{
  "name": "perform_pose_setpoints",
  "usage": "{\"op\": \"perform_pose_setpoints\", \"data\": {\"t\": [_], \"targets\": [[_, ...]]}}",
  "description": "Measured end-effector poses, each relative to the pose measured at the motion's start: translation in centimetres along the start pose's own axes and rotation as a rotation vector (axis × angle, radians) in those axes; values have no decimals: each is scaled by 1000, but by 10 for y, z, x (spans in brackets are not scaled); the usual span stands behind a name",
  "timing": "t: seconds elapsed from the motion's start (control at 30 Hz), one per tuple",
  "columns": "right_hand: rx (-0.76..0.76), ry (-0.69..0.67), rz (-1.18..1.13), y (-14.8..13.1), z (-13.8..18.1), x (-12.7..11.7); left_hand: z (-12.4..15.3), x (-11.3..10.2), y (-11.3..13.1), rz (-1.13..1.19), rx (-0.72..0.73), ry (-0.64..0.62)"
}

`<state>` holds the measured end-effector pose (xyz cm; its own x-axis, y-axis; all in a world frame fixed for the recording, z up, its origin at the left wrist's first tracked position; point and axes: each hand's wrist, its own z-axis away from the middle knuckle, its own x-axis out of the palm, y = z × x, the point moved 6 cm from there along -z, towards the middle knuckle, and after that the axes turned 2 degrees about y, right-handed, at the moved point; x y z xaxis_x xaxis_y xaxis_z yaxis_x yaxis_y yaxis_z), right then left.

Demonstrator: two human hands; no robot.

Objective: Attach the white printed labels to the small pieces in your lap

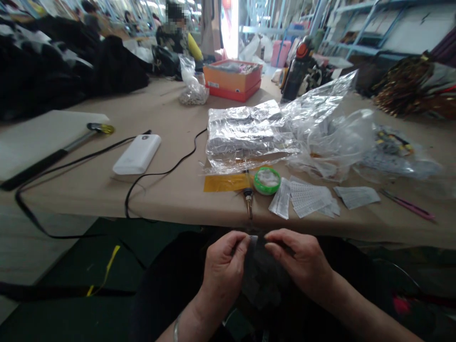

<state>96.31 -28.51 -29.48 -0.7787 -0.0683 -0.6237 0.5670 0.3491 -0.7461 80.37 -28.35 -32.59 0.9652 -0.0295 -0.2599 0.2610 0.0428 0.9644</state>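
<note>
My left hand (228, 261) is closed, thumb and forefinger pinching a small pale strip (253, 239) whose end sticks out to the right. Across a narrow gap my right hand (301, 256) is raised with forefinger and thumb tips slightly apart, and I see nothing between them. Below and between the hands, dark sheer fabric (261, 280) lies over my lap. Just beyond them, a slim tool with a copper-coloured tip (249, 204) rests at the table edge. Beside it are a round green-rimmed container (267, 181) with white stuff inside and several printed paper strips (309, 197).
Amber film (226, 183) lies by clear plastic packaging (245, 135). A white power bank (137, 154), black cable (162, 174) and hammer (66, 151) are at left. Tweezers (408, 205) lie right. Behind stand an orange box (233, 78), a dark bottle (297, 71) and a person (174, 38).
</note>
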Motion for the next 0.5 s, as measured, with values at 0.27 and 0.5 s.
{"op": "perform_pose_setpoints", "data": {"t": [0.27,0.5], "targets": [[-206,238,722,20,-4,-40,0,4,-32,-68,49,-29],[-332,355,642,23,-1,-44,2,23,-23,0,-43,-115]]}}
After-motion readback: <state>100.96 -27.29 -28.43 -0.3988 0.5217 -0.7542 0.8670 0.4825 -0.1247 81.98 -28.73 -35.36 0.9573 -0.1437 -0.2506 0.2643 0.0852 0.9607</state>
